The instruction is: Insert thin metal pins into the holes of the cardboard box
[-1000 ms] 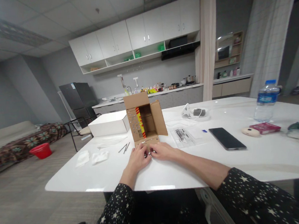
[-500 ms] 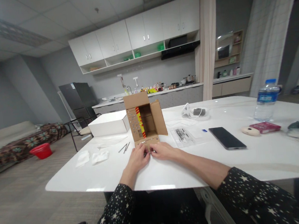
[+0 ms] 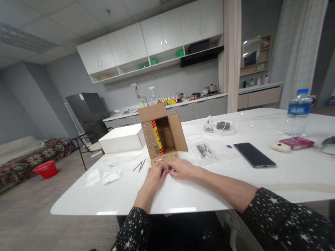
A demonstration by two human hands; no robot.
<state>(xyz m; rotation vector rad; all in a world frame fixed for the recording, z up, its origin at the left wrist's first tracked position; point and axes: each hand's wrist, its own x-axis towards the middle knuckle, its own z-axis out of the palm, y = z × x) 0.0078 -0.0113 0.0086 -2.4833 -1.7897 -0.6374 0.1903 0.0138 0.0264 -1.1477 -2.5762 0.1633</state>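
An open cardboard box (image 3: 166, 135) stands on the white table with its flaps spread and its opening facing me. Small light pieces dot its left flap (image 3: 149, 139) and its bottom flap (image 3: 165, 158). At the near edge of that bottom flap, my left hand (image 3: 156, 175) and my right hand (image 3: 180, 169) meet with fingers bent and tips pinched close together. Whatever lies between the fingertips is too small to make out. Left of the box are thin metal tools (image 3: 141, 165), perhaps tweezers. A clear packet with dark slender pieces (image 3: 204, 152) rests to the right.
A white box (image 3: 122, 139) sits behind on the left, with white tissues (image 3: 112, 176) nearer. To the right are a phone (image 3: 254, 154), a dark red box (image 3: 297, 142), a water bottle (image 3: 298, 112) and a white tray (image 3: 224, 126). The table's front edge runs below my forearms.
My left fingers have shifted very slightly at the flap's near edge, and the small gap between the hands looks a little different. The box and other objects stay put.
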